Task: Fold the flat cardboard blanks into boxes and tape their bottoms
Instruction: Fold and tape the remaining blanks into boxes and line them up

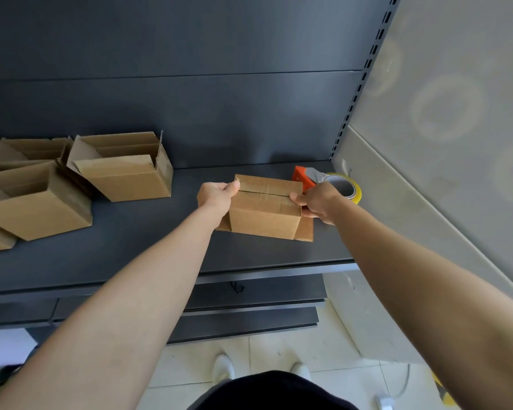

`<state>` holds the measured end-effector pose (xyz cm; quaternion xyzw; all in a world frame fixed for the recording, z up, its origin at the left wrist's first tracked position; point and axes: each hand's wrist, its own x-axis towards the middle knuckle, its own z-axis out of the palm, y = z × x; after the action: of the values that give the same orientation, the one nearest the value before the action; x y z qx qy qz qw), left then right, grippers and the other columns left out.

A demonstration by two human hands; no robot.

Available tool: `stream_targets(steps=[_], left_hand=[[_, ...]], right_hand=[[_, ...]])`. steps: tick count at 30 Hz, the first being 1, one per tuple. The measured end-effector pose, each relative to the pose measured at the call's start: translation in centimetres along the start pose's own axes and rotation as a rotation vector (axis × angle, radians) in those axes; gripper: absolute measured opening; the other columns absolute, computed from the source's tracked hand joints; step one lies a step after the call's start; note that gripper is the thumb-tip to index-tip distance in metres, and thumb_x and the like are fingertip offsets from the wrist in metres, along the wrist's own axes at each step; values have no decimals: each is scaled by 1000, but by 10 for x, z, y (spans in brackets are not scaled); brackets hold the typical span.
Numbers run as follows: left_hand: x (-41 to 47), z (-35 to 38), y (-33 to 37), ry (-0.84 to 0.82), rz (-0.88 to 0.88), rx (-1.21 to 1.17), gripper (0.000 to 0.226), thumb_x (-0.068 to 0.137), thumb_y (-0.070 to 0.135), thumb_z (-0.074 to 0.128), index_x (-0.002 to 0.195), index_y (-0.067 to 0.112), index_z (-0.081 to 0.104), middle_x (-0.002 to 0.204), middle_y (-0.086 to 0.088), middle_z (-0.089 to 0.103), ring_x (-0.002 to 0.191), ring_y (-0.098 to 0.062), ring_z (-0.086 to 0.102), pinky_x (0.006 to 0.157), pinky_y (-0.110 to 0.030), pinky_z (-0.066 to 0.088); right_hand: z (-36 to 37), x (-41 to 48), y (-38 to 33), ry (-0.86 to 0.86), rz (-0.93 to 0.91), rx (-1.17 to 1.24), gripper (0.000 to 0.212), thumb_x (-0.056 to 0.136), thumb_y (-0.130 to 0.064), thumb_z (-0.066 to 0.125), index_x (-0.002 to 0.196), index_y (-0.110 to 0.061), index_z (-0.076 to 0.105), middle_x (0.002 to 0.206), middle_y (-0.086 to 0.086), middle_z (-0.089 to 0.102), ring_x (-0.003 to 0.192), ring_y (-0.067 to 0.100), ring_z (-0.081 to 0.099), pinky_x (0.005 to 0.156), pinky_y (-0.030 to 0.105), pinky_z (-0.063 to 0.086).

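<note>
The left hand (216,196) grips the left end of the cardboard box (265,216), thumb on the top corner, its fingers hidden behind the side wall. The right hand (319,202) pinches the right end, thumb tip at the centre seam, the other fingers curled below and partly out of sight. The box stands near the right end of a dark grey shelf (160,241), closed face up, with its lower flaps (306,229) splayed flat on the shelf at either side. A faint glossy strip runs along the seam (clear tape, hard to make out). Just behind the right hand lies an orange tape dispenser (304,176) carrying a yellow roll (356,189), partly covered by that hand. To the left, well apart, stand several open boxes (125,173), crowded together. Inside them only their own flaps show, and the leftmost are cut off by the frame edge.
</note>
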<state>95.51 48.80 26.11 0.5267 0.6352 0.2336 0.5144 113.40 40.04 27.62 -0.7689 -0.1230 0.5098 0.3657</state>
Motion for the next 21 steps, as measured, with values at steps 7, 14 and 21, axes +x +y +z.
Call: stream_targets(steps=[7,14,21], left_hand=[[-9,0,-1,-30,24,31,40,95,39,53,123,13,62,122,-4,61,114,-27,55,98,-35,44],[-14,-9,8,-6,1,-66,25,94,25,58,116,15,65,117,-1,61,104,-20,54,98,-35,46],[-17,-25,15,73,10,-121,34,86,44,64,90,11,59,80,1,56,74,-16,53,73,-32,46]], right_hand=[[7,3,12,109,-131,-77,39,89,-27,66,115,-2,53,86,5,62,99,26,67,93,39,53],[7,-11,6,61,-110,86,35,89,-14,66,115,-12,44,106,5,60,102,24,64,93,42,53],[27,-20,-4,103,-163,140,34,87,-46,61,90,-15,49,108,8,64,97,29,66,85,46,56]])
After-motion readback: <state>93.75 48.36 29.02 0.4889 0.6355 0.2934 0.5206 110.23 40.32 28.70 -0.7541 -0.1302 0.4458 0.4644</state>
